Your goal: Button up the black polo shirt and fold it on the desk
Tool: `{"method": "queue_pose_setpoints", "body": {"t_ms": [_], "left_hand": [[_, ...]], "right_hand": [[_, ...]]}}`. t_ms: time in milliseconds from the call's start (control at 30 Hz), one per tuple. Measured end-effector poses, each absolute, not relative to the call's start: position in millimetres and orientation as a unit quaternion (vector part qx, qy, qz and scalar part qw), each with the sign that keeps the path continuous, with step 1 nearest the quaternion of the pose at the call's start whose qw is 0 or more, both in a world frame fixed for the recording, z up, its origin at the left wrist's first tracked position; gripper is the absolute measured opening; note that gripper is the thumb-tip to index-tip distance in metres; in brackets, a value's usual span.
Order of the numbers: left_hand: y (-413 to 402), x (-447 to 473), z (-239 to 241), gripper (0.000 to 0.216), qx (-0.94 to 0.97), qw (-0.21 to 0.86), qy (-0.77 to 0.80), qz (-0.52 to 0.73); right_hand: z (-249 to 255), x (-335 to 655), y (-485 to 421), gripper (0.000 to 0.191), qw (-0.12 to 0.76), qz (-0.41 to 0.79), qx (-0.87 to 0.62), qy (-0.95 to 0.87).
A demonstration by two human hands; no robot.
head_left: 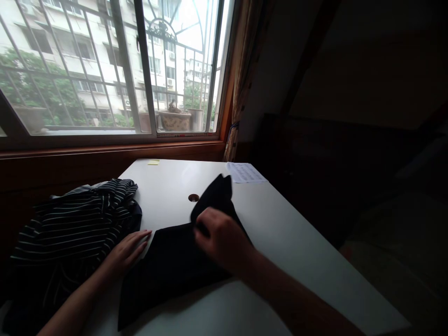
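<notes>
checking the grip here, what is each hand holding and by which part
The right hand pinches the dark garment at a raised fold near its far end. The left hand lies flat at the garment's left edge, gripping nothing.

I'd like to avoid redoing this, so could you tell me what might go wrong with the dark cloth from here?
1. The right hand lifts only one corner of the dark cloth, so the fold may land crooked.
2. The left hand rests flat at the cloth's edge; if it slips, the cloth could slide on the smooth white table.
3. The striped garment lies close by and might get caught in the fold.
</notes>
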State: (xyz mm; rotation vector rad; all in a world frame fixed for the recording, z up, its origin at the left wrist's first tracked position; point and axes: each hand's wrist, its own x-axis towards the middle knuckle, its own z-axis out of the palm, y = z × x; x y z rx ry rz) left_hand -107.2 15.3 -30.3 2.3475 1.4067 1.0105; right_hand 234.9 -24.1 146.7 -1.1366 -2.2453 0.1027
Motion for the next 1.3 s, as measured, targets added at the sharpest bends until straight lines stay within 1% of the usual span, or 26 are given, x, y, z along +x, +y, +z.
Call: {"method": "queue_pose_setpoints", "body": {"t_ms": [67,133,200,300,333,400,467,533,633,733,800,867,933,1033,1100,1133,1200,1300], "left_hand": [[14.0,-107.4,-30.1,0.044,0.795,0.111,0.487,0.345],[13.2,-107.4,-29.7,0.044,0.791,0.111,0.495,0.341],[13.5,-107.6,-29.6,0.043,0.794,0.112,0.496,0.334],[15.6,-107.7,-30.2,0.044,0.795,0.114,0.494,0.334],[16.4,-107.6,-30.5,0.045,0.793,0.115,0.495,0.336],[17.4,-106.9,-30.8,0.046,0.788,0.119,0.500,0.338],[17.5,-105.7,-30.3,0.047,0.783,0.126,0.507,0.338],[16.9,-104.3,-29.2,0.047,0.776,0.135,0.514,0.339],[15.2,-102.1,-26.7,0.048,0.767,0.149,0.522,0.342],[13.4,-100.8,-23.4,0.049,0.760,0.157,0.530,0.342],[12.6,-101.0,-21.3,0.049,0.758,0.159,0.533,0.340],[12.6,-101.8,-20.1,0.049,0.764,0.163,0.526,0.337],[13.3,-103.0,-20.4,0.048,0.776,0.168,0.510,0.332],[14.9,-104.0,-22.4,0.046,0.789,0.162,0.492,0.329],[15.3,-103.7,-22.7,0.044,0.792,0.149,0.489,0.334],[15.0,-103.1,-22.1,0.042,0.794,0.142,0.487,0.335],[13.6,-99.9,-19.0,0.040,0.798,0.135,0.484,0.334],[9.1,-87.2,-8.7,0.039,0.786,0.162,0.492,0.338]], "right_hand": [[135.1,201.7,-57.4,0.028,0.232,0.089,-0.337,-0.908],[120.1,195.7,-74.4,0.035,0.199,0.114,-0.299,-0.926],[105.5,211.9,-73.0,0.029,0.199,0.112,-0.331,-0.916],[83.3,259.7,-50.6,0.014,0.241,0.072,-0.438,-0.863],[74.6,277.9,-42.2,0.015,0.256,0.037,-0.473,-0.842],[54.4,312.0,-28.6,0.030,0.265,-0.031,-0.522,-0.810],[32.8,338.7,-20.7,0.041,0.266,-0.055,-0.562,-0.782],[14.5,355.2,-17.1,0.047,0.270,-0.006,-0.587,-0.763],[1.0,363.6,-15.2,0.054,0.279,0.124,-0.613,-0.729],[3.2,365.5,-12.7,0.061,0.277,0.240,-0.624,-0.690],[8.6,371.1,-8.2,0.063,0.281,0.277,-0.626,-0.673],[14.4,382.9,0.3,0.062,0.294,0.265,-0.633,-0.666],[19.6,399.7,12.1,0.058,0.305,0.214,-0.646,-0.666],[26.7,424.2,27.6,0.046,0.299,0.074,-0.660,-0.685],[31.1,430.9,28.3,0.036,0.288,-0.025,-0.644,-0.708],[33.1,429.7,24.1,0.030,0.286,-0.057,-0.625,-0.724],[37.0,418.1,6.5,0.019,0.287,-0.066,-0.564,-0.771],[41.7,387.2,-34.9,0.012,0.262,0.005,-0.431,-0.863]]}}
